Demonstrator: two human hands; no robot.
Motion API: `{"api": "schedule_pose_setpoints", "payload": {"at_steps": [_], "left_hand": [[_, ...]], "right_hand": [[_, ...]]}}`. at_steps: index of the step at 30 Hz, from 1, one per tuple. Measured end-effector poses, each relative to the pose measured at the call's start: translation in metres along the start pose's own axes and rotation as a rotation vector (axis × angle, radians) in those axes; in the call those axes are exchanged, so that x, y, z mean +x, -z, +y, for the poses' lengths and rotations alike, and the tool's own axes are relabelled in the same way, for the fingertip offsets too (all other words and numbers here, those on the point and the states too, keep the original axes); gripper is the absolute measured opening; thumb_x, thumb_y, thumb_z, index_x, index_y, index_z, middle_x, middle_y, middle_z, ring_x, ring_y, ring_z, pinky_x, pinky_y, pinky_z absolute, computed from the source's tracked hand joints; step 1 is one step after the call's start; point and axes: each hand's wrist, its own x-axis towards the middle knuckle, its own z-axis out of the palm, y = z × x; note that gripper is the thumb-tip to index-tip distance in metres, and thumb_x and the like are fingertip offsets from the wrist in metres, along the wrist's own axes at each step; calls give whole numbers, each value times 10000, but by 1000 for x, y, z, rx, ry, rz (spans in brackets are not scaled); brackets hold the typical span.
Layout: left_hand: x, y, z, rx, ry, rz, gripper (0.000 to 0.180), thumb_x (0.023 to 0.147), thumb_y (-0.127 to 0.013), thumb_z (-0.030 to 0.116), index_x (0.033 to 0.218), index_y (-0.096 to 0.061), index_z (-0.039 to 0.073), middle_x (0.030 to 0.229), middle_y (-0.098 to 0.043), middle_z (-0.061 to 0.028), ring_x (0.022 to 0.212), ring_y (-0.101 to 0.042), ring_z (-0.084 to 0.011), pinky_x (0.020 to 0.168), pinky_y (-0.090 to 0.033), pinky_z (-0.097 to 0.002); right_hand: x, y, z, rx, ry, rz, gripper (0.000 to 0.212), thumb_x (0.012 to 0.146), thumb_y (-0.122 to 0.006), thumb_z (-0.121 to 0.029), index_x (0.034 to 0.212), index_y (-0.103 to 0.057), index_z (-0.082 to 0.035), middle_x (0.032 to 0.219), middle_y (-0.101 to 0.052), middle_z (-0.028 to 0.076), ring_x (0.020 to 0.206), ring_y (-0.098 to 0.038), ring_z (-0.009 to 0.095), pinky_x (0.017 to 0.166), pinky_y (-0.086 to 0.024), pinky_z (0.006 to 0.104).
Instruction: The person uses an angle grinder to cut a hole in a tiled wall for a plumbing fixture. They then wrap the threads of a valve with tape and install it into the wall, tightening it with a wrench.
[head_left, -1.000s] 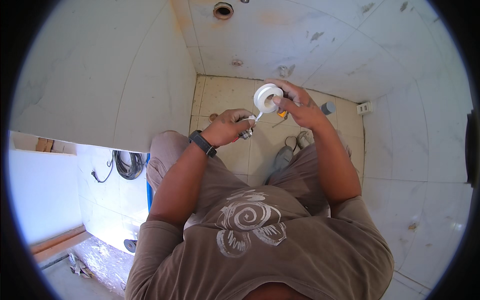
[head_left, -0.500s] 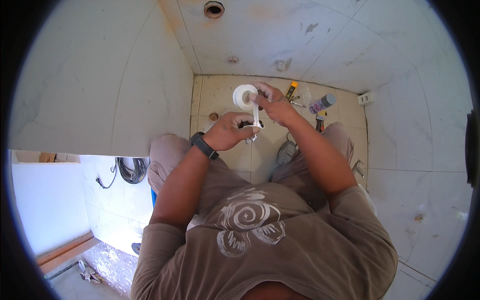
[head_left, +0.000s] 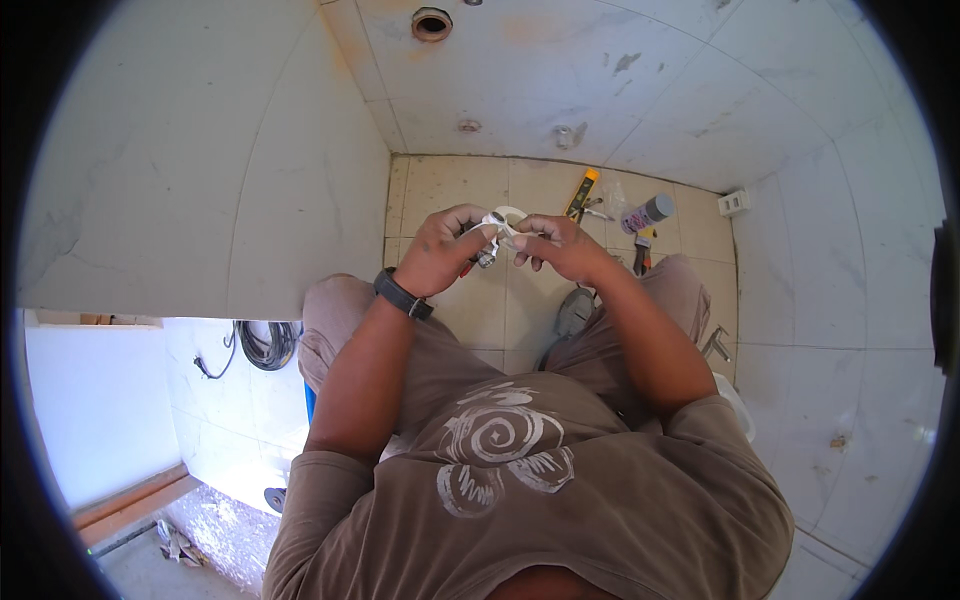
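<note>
Both of my hands meet above the floor, between my knees. My left hand, with a dark watch on its wrist, grips a small shiny metal fitting; a red bit shows beside it, and its exact type is too small to tell. White thread seal tape lies over the top of the fitting. Close against it, my right hand holds the white roll of thread seal tape, which is partly hidden behind the fingers. The fingers of both hands are pinched together around the tape.
Beyond my right hand lie a yellow-and-black tool, a grey-capped spray can and a brush-like tool. A metal tap is beside my right knee. Tiled walls with a pipe opening enclose the spot. A coiled black cable is at left.
My right hand has come down and nearer to my left hand with the tape roll. The strip stretched between them has shortened, and my left hand has risen slightly.
</note>
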Motion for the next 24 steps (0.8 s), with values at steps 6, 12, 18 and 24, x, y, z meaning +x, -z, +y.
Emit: {"api": "schedule_pose_setpoints", "payload": {"at_steps": [6,12,18,24], "left_hand": [[0,4,3,-79,47,17,296,1008,-669,272,1106,-701,-6,826,-679,-26,692,-589,-70,623,-480,-254],[1,2,2,-19,31,78,267,1003,-666,239,1103,-699,-7,830,-681,-27,684,-589,-73,614,-477,-253],[7,0,-17,143,-89,150,228,973,-698,166,1104,-691,-20,874,-698,-42,711,-618,-86,653,-509,-267],[5,-15,-27,259,-231,29,272,903,-754,160,1107,-707,-13,899,-735,-81,793,-654,-130,745,-536,-312]], "right_hand": [[-14,0,-2,-138,68,41,467,997,-693,-343,1312,-628,-5,1212,-696,119,844,-660,149,751,-547,297],[-26,1,-6,-362,167,108,445,991,-701,-362,1244,-678,4,1570,-445,284,1450,-464,380,1159,-392,442],[-53,-3,-38,-249,262,-58,379,986,-702,-330,1118,-689,25,1681,-299,249,1522,-367,341,1191,-333,472],[-43,-12,-69,16,463,-190,407,992,-694,-368,1150,-683,7,1487,-565,144,1348,-521,257,1117,-397,390]]}}
